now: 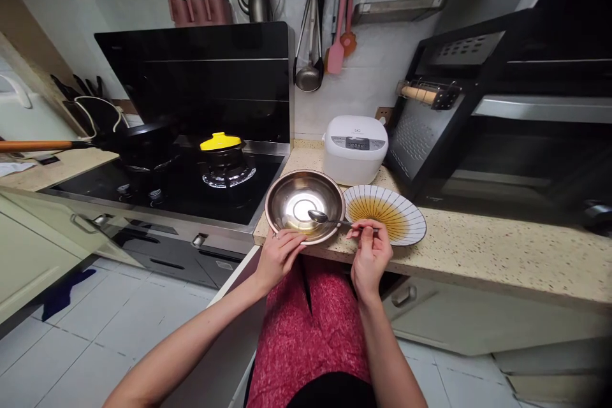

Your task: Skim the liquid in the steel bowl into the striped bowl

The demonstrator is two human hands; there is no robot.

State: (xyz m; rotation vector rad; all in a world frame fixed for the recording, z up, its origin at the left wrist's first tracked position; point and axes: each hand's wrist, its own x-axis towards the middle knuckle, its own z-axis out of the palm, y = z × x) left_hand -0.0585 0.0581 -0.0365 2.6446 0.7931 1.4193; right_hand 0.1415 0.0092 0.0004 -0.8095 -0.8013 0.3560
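Observation:
My left hand (282, 255) grips the near rim of a metal bowl (280, 201), fingers pressed along its edge. The bowl stands at the front edge of the counter, and a little pale liquid shows at its bottom. In my right hand (371, 254) is a metal spoon (317, 216), pinched by its handle, its head over the inside of the bowl. Whether the spoon's head touches the liquid I cannot tell. Beside the bowl, partly behind my right hand, a white striped plate (412, 211) bears a brownish-yellow liquid.
Behind the plate stands a white rice cooker (356, 162). To the left is a black gas stove (191, 194) with a yellow-lidded pot (220, 142) and a dark pan (146, 140). A black oven (535, 159) sits at the right. Utensils, including a ladle (308, 78), hang on the wall.

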